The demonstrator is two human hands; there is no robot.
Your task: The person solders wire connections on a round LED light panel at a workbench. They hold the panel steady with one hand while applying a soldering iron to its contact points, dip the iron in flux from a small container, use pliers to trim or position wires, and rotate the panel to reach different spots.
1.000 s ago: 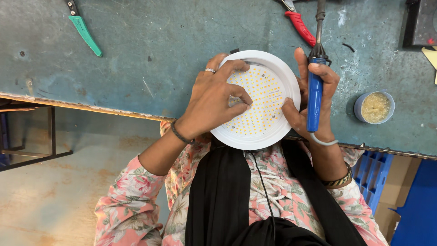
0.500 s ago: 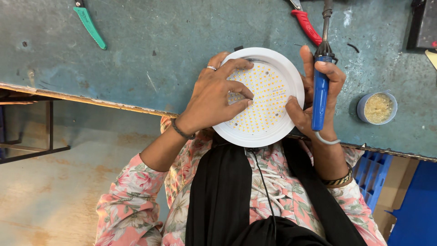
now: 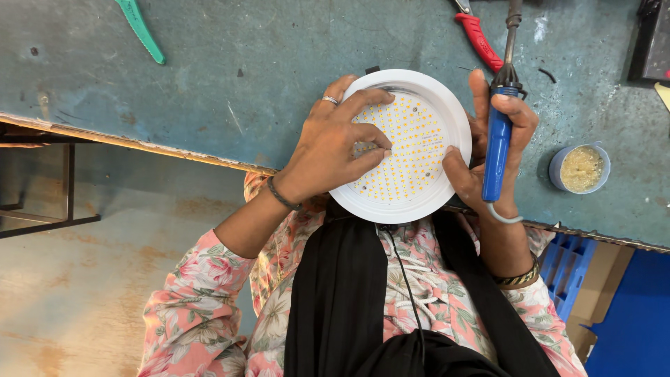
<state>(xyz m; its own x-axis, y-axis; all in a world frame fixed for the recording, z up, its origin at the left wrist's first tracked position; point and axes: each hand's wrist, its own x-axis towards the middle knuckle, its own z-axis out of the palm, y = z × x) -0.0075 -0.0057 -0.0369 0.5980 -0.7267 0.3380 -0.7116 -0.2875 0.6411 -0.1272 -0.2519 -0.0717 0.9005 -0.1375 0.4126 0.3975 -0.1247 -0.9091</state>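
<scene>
Resting on the near edge of the worn blue-green metal table, the round white lamp housing with its disc of small yellow light dots sits between both hands, partly overhanging the edge toward the person's lap. That spot probably keeps the disc close under the eyes and lets each hand steady it from its own side. A thin dark cable hangs from its lower rim over the floral sleeves and black scarf.

The left hand lies across the left part of the disc, fingers curled, thumb and forefinger pinched together on the dotted face; whether they hold anything tiny there I cannot tell. The right hand has its grip closed round a blue-handled soldering iron, tip pointing away up the table, while its thumb presses the housing's right rim, so the tool stays parked yet ready.

Just right of it stands a small round pot of yellowish paste. Farther off lie red-handled pliers and a green-handled tool.
</scene>
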